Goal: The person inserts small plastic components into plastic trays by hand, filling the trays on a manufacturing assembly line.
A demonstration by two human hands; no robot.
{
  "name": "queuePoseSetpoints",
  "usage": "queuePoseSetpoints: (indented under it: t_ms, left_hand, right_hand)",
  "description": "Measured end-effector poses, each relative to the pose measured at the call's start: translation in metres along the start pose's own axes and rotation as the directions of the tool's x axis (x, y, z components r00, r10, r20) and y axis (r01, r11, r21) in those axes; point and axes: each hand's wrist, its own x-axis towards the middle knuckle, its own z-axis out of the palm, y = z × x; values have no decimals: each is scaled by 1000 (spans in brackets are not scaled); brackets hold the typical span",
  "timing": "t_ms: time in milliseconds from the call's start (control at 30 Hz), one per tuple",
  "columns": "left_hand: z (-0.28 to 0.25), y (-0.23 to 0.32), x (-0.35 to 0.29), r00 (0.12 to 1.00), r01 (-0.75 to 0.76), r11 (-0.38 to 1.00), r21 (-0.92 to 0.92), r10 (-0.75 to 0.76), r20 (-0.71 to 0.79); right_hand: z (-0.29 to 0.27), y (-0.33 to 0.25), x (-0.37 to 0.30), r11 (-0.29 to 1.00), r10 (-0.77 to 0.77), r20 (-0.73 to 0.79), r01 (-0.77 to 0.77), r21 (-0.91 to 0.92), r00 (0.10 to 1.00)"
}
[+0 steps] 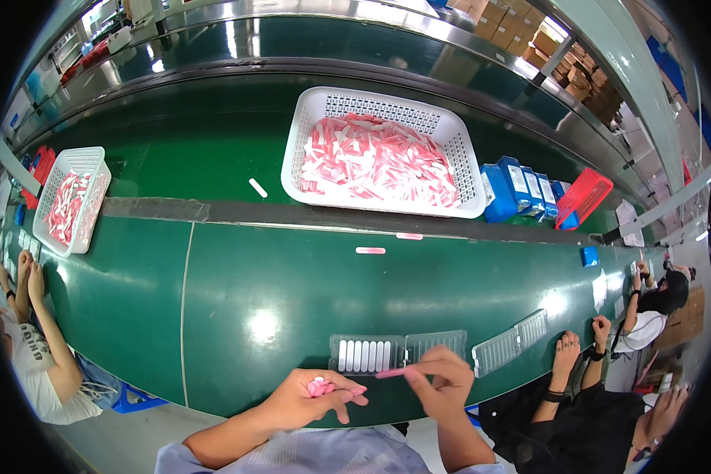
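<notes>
My left hand (304, 399) is curled around several small pink and white strips (318, 386) with rounded ends, near the table's front edge. Between the thumb and fingers of my right hand (444, 383) is a single pink strip (390, 373), held roughly level over the near side of an open clear plastic case (434, 341). White strips (363, 355) stand side by side in the case's left half. Its right half shows ridged slots, partly covered by my right hand. To the right lies another open clear case (509, 345), set at an angle.
A large white basket (292, 174) heaped with pink and white strips stands beyond the dark divider (237, 213). Loose strips (370, 250) lie in front. Blue boxes (517, 189) and a red basket (584, 197) sit at right. Co-workers' hands (565, 353) rest nearby; others work left.
</notes>
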Motion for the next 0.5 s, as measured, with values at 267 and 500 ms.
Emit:
queuePoseSetpoints:
  t_ms: [267,500]
  left_hand:
    - [-20,-9,-3,950,-225,956,190,258,-175]
    - [-26,-11,-5,905,-233,907,351,334,-264]
  right_hand:
    - [-27,31,6,447,-352,534,640,-625,768]
    - [-28,21,8,506,-293,566,628,-591,770]
